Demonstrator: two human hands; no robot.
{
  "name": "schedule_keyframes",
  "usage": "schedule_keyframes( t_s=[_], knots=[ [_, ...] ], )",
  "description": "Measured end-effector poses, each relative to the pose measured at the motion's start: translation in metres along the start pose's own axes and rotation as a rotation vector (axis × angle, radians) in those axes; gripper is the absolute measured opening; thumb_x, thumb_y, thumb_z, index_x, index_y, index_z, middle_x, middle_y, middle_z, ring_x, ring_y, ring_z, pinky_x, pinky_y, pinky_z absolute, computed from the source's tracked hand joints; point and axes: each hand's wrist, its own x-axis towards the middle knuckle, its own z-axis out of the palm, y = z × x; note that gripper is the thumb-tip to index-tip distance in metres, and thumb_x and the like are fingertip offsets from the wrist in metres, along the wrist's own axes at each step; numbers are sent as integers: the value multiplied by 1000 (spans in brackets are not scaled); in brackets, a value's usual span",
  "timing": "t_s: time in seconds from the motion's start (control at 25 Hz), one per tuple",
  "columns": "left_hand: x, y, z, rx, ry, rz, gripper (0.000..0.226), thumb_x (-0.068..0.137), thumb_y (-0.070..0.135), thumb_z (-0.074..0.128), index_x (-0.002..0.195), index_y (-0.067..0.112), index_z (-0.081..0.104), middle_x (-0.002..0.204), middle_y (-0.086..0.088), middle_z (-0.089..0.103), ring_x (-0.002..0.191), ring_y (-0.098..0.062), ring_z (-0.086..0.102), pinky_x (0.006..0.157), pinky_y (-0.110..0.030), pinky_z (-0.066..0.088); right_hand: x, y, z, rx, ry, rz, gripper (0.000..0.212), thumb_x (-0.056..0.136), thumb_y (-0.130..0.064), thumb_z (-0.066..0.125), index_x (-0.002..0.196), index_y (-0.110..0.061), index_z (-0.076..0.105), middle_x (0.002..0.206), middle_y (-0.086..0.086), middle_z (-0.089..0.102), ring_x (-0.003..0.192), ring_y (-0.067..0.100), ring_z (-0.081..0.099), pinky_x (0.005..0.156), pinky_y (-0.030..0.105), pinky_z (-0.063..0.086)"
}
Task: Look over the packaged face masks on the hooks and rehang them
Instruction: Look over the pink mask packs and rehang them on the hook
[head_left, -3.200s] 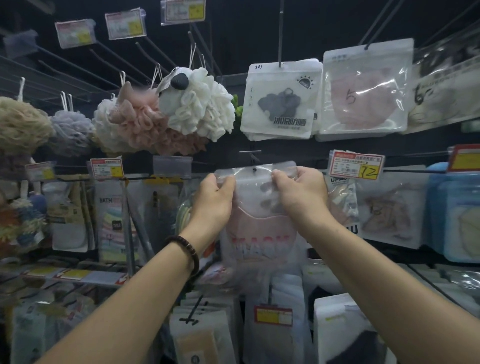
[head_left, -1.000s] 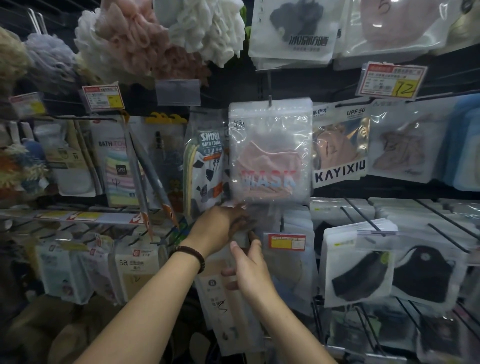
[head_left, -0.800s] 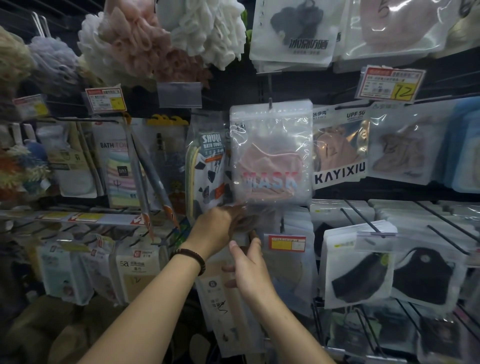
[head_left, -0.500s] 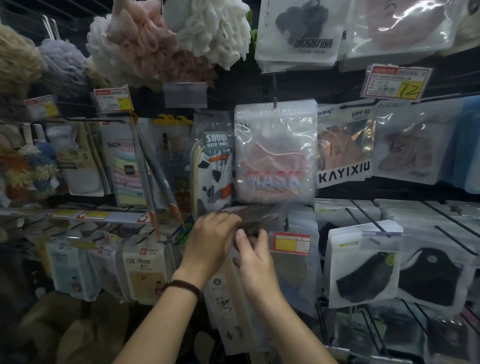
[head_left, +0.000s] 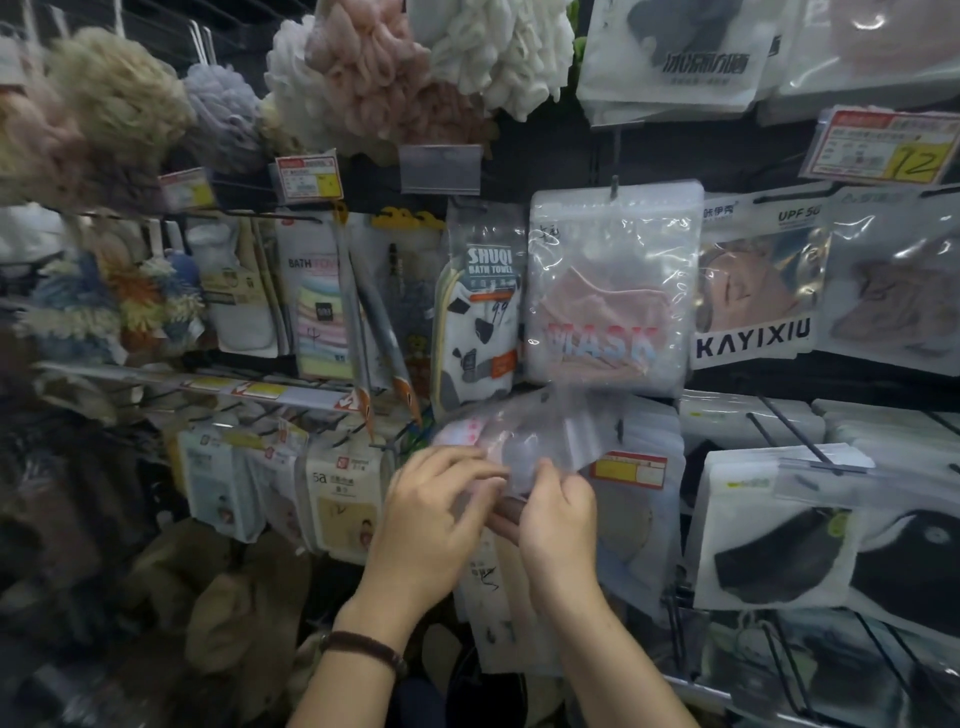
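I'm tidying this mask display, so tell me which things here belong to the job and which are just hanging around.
Part of the job: clear pack, held by the left hand and right hand; pink mask pack hanging on its hook.

Just there: bath puffs, bath towel pack, price tag.

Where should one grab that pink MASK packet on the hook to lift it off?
Probably pinch the MASK packet by its top band beside the hook, coming from the front. It hangs flat, facing outward; the SHUQI pack and KAYIXIU pack crowd its sides, and a clear packet overlaps its bottom edge.
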Motion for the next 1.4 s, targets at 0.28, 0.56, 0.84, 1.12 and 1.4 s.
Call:
schedule_keyframes(
  t_s=[0.28,0.56,0.84,1.12,1.4],
  knots=[
    [-4,-15,-30,-494,56,-705,38,99,29,75,134,36,63,133,14,66,119,-1,64,100,-26,51,-5,-1,-29,-105,-152,-38,33,102,-20,50,80,-1,66,84,22,77,80,46,75,74,65,65],
    [-24,-34,-31,-819,-153,-831,39,86,47,75,104,13,81,105,-21,81,88,-27,77,83,-40,61,11,-18,-33,-246,-229,-71,21,104,-9,56,83,-5,57,76,4,49,71,18,47,63,35,38],
    [-28,-19,-11,-983,304,-804,28,93,32,74,108,9,68,101,-19,79,88,-36,79,83,-51,64,15,15,-36,-137,-403,-16,41,81,-31,83,103,2,73,103,36,73,83,46,76,76,52,60],
    [-35,15,17,-1137,431,-900,31,102,29,68,126,10,66,119,-19,79,111,-41,76,100,-62,58,-10,47,-14,338,-191,143,10,94,0,77,103,-3,73,102,25,81,85,30,82,69,35,67],
    [-16,-3,-52,-721,448,-663,34,99,17,75,127,32,62,111,3,81,91,-15,79,72,-29,63,11,29,-40,158,-250,4,18,95,3,74,112,6,75,106,31,79,93,42,79,80,48,67]
  ],
)
